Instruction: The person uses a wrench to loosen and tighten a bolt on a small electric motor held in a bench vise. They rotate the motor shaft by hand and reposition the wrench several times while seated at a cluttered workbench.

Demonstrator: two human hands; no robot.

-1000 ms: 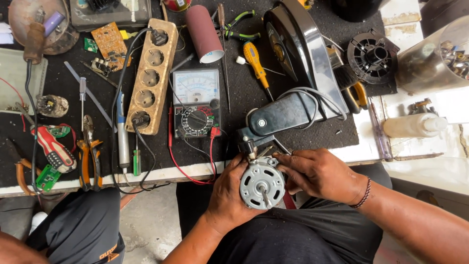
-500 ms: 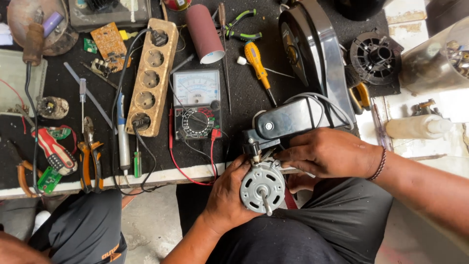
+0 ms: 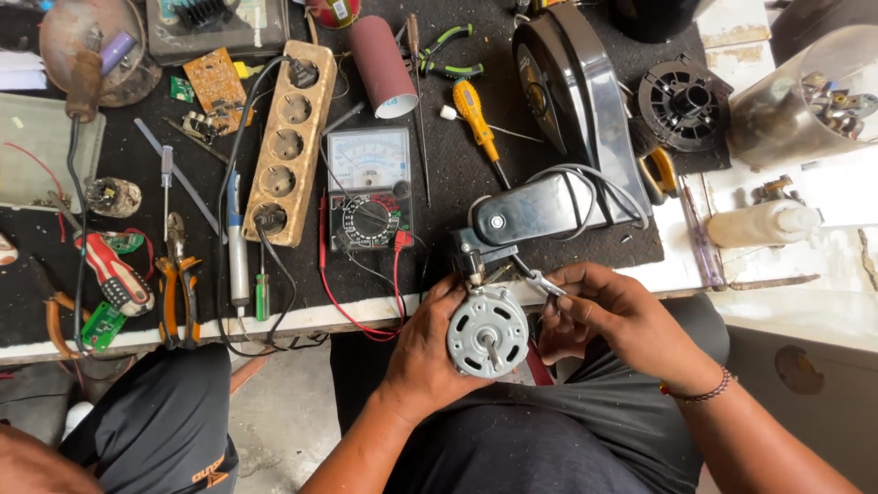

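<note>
Over our lap at the bench (image 3: 695, 265) near edge, our left hand (image 3: 422, 352) cradles a round grey motor (image 3: 487, 332), shaft facing us, steadying it while our right hand (image 3: 615, 316) pinches small metal pliers (image 3: 541, 282) beside it

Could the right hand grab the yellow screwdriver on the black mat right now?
Probably not right away. The right hand is busy pinching a small metal tool beside the motor. The yellow screwdriver lies uncovered farther up the mat, so the way looks free once the tool is put down.
</note>
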